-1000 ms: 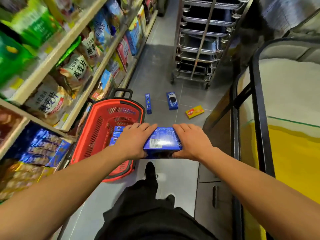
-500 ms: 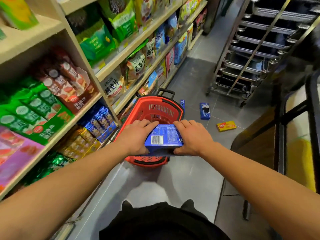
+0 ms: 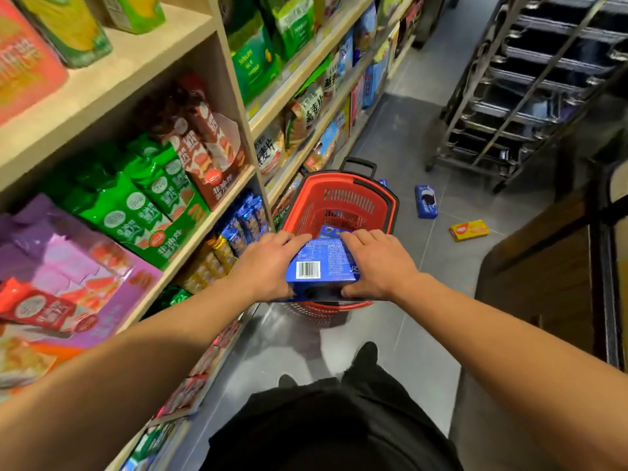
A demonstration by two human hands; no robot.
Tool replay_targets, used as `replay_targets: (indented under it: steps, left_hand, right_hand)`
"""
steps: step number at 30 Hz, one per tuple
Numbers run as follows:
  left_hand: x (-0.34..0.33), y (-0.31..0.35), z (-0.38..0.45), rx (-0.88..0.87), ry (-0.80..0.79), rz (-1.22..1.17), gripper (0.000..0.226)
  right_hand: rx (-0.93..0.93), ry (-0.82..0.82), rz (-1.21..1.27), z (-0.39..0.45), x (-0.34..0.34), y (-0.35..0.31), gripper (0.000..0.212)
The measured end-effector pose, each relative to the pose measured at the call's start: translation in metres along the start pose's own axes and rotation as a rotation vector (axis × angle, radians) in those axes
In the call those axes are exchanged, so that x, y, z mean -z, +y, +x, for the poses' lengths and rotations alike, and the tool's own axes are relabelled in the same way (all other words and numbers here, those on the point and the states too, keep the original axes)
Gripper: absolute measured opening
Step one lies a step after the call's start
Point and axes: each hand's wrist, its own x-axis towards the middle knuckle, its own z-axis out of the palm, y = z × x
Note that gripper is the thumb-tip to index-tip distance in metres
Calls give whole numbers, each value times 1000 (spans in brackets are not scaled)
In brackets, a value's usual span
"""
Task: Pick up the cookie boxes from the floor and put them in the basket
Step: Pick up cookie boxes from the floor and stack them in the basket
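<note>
A blue cookie box (image 3: 322,263) with a barcode on top is held between both hands over the near rim of the red basket (image 3: 343,190). My left hand (image 3: 268,265) grips its left side and my right hand (image 3: 375,263) grips its right side. Another blue box (image 3: 331,231) shows inside the basket just beyond the held one. On the floor to the right lie a blue cookie box (image 3: 425,201) and a flat yellow box (image 3: 469,230). A sliver of one more blue box (image 3: 383,182) peeks out behind the basket's far rim.
Stocked snack shelves (image 3: 204,137) run along the left, close to the basket. A metal tray rack on wheels (image 3: 516,96) stands at the back right, and a dark counter (image 3: 543,260) borders the aisle on the right. My shoes and dark trousers (image 3: 333,423) are below.
The view has swung left and up towards the shelves. The held box sits a little further over the basket, still gripped by both hands.
</note>
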Motion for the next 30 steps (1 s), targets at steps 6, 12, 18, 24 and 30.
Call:
replay_targets:
  steps: [6,12,18,24,30]
  left_hand:
    - [-13,-22,21,-1,-43,-57,99]
    - [-21,-32,53,57,-73,-95,99]
    - [-33,-37,142,4,-177,-43,103]
    - [-81,-59,198,-72,-232,57,105]
    - [-146,-72,248,-147,-307,40,104]
  right_hand:
    - [-7,-63,29,28,-11,3,110]
    - [16,-116,55,67,-23,23,110]
    - [-5,-244,188,123,-36,79,106]
    - [-67,-321,263,156,-72,108,108]
    - [-118,-422,289,194,-135,134,106]
